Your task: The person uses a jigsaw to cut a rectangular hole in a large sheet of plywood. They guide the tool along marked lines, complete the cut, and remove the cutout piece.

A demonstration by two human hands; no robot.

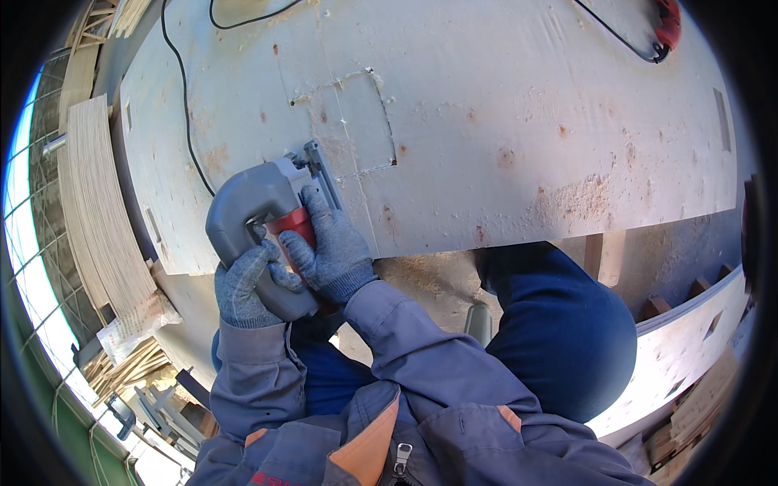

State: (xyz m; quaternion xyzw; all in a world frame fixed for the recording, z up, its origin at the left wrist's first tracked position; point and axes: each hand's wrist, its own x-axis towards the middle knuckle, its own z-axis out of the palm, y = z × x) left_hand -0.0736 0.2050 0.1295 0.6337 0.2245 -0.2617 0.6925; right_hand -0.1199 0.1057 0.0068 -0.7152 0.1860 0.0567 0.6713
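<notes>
A grey jigsaw [253, 198] with a red band rests on a pale plywood sheet [462, 89], left of the middle. My left hand [245, 287], in a grey knitted glove, is closed around its handle. My right hand [334, 251], gloved the same way, grips the side of the tool's body near the red part. The jigsaw's front and base plate lie close to the lower left end of a rectangular cut line [384, 112] in the sheet. The blade is hidden from view. A black cord [185, 105] trails from the tool toward the far edge.
Sawdust [579, 201] is scattered on the sheet, right of the cut. A red tool [669, 24] with a black cord lies at the far right. Stacked wood sheets [105, 194] stand along the left. My knee [559, 332] is beneath the sheet's near edge.
</notes>
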